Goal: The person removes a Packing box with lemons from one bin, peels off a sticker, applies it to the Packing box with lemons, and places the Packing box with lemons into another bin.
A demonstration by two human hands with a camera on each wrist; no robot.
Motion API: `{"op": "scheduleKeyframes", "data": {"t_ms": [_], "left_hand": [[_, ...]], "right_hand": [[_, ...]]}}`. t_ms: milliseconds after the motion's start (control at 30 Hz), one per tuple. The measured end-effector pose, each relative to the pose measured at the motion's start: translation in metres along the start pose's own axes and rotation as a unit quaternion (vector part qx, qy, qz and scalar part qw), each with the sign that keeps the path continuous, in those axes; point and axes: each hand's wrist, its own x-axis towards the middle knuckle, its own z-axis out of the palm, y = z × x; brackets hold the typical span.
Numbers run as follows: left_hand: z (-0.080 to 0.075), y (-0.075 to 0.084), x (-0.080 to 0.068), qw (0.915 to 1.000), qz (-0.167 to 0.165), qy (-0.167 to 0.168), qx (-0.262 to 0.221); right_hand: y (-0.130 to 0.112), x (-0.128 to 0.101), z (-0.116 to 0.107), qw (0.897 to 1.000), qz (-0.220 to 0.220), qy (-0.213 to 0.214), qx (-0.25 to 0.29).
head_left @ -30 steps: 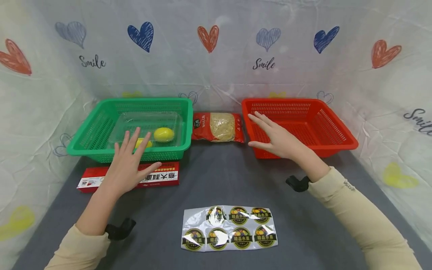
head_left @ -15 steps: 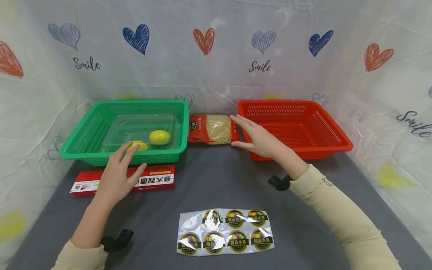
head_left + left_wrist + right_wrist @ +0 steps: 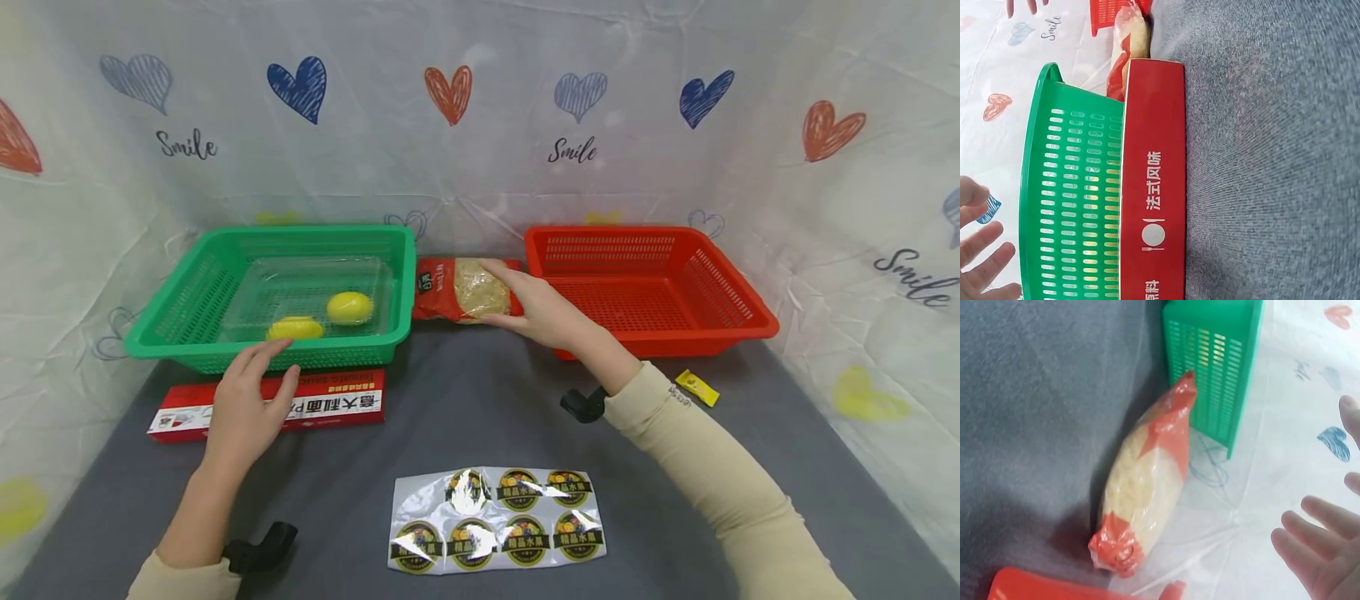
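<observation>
My left hand, fingers loosely bent and holding nothing, hovers over the red pasta box at the near side of the green basket. In that basket a clear plastic tray holds two yellow fruits, one rounder, the other partly behind the basket's rim. With thumb and fingers spread, my right hand is at the red and clear bag of pale, noodle-like food between the baskets. In the right wrist view a gap shows between the hand and the bag.
A red basket stands at the back right. Near its front lies a small yellow packet. The glossy sheet of round fruit stickers lies at the front middle. A printed curtain closes off the back and sides.
My right hand has moved left from the red basket to the bag. The left hand has drawn back slightly, its fingers bending. The yellow packet has come out from behind the right arm.
</observation>
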Motion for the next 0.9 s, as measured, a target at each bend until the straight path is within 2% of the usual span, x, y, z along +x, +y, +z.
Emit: {"op": "scheduleKeyframes", "data": {"t_ms": [267,467,633,700,833,900], "left_hand": [[0.003,-0.003,-0.003,0.9986,-0.027,0.041,-0.021],[0.003,-0.004,-0.005,0.9943,-0.092,0.037,-0.039],[0.004,-0.008,-0.008,0.9869,-0.149,0.014,-0.06],[0.012,-0.022,-0.009,0.9836,-0.165,0.007,-0.073],[0.036,-0.072,-0.015,0.9816,-0.175,0.009,-0.077],[0.042,-0.086,-0.017,0.9794,-0.179,0.002,-0.094]], "right_hand": [[-0.008,0.014,0.01,1.0,-0.019,0.0,0.021],[-0.016,0.022,0.016,0.999,-0.014,-0.027,0.018],[-0.021,0.03,0.021,0.999,-0.02,-0.041,0.005],[-0.024,0.032,0.023,0.999,-0.021,-0.045,0.006],[-0.03,0.037,0.027,0.999,-0.019,-0.049,0.015],[-0.033,0.039,0.029,0.998,-0.019,-0.052,0.022]]}}
